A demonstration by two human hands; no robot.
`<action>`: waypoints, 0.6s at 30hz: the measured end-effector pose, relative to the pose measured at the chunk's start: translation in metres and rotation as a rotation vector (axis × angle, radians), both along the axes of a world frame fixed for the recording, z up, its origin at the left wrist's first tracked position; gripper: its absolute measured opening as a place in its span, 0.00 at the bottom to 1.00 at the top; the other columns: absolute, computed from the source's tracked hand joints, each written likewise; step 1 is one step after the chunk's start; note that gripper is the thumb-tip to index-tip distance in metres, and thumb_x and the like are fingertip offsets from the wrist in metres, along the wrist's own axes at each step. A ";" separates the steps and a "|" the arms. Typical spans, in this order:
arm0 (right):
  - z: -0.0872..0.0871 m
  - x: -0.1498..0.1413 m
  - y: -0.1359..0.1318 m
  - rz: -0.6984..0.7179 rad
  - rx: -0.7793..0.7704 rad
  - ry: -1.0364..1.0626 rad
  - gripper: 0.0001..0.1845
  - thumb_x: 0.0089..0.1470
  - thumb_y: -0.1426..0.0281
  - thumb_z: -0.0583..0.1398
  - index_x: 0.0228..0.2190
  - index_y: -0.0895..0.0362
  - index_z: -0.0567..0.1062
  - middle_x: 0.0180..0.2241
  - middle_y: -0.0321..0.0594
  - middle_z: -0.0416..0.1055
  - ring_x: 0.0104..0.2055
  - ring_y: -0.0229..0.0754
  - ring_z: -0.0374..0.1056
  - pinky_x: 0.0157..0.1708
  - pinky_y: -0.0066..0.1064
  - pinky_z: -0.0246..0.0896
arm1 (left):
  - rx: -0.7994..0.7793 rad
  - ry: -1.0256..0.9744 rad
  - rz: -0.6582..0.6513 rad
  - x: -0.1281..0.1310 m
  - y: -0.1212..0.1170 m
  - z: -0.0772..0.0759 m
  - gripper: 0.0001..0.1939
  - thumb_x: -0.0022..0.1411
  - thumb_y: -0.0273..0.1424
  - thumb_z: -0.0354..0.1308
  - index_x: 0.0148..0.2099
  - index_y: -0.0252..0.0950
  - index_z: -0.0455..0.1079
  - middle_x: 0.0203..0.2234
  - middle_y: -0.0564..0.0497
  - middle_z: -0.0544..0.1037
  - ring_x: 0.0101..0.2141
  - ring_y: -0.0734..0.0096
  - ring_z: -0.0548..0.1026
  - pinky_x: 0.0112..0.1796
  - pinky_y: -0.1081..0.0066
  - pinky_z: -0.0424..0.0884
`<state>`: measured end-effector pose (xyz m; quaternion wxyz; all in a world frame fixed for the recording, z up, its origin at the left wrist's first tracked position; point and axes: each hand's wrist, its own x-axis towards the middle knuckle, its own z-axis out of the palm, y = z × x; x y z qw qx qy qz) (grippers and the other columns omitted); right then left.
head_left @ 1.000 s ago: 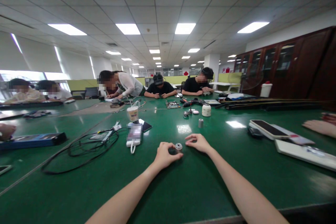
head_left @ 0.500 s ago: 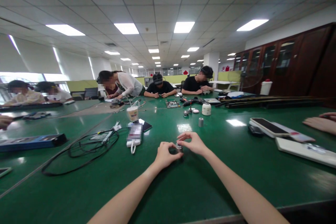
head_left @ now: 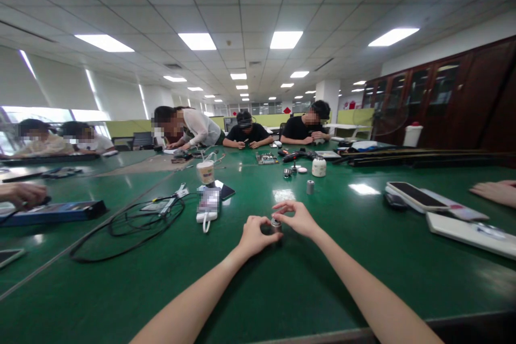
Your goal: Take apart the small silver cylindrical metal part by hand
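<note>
Between the thumb and fingers of my left hand (head_left: 256, 234) stands a small grey metal cylinder (head_left: 276, 225), upright on the green table. My right hand (head_left: 297, 219) is just above and beside it, thumb and fingers pinched close together at the cylinder's top. Whether a tiny part is in that pinch is too small to tell. Farther off, a second metal cylinder (head_left: 310, 187) stands by itself on the table.
A phone with a white power bank (head_left: 208, 205) and a cup (head_left: 206, 171) lie ahead left, near a looped black cable (head_left: 147, 228). Phones (head_left: 417, 196) lie at right. Behind are a white jar (head_left: 319, 167) and a circuit board (head_left: 266, 158). A co-worker's hand (head_left: 24, 195) is at left.
The view has shifted slightly, while both my hands stay at the cylinder with little movement. At left, a co-worker's hand has come farther into view, over a blue box.
</note>
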<state>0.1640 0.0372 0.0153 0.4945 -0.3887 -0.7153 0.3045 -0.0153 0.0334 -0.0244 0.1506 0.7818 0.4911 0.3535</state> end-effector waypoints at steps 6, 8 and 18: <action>-0.001 0.004 0.006 -0.068 -0.006 0.040 0.27 0.56 0.48 0.56 0.40 0.59 0.76 0.21 0.39 0.76 0.30 0.48 0.77 0.37 0.37 0.68 | 0.002 -0.003 0.004 0.000 -0.001 0.000 0.18 0.47 0.45 0.69 0.37 0.40 0.77 0.35 0.49 0.79 0.44 0.54 0.71 0.44 0.63 0.66; 0.001 0.004 0.006 -0.071 -0.005 0.051 0.29 0.56 0.46 0.54 0.41 0.59 0.76 0.21 0.40 0.77 0.33 0.49 0.77 0.39 0.38 0.67 | 0.000 -0.004 0.004 0.000 -0.001 0.001 0.17 0.47 0.44 0.69 0.37 0.40 0.77 0.35 0.49 0.79 0.44 0.54 0.71 0.44 0.63 0.66; 0.005 0.005 0.005 -0.064 -0.044 0.087 0.35 0.55 0.41 0.52 0.35 0.58 0.81 0.15 0.40 0.75 0.32 0.51 0.76 0.43 0.42 0.67 | -0.005 -0.011 0.018 0.001 -0.003 0.002 0.18 0.47 0.44 0.70 0.37 0.39 0.77 0.36 0.48 0.79 0.45 0.54 0.71 0.44 0.63 0.66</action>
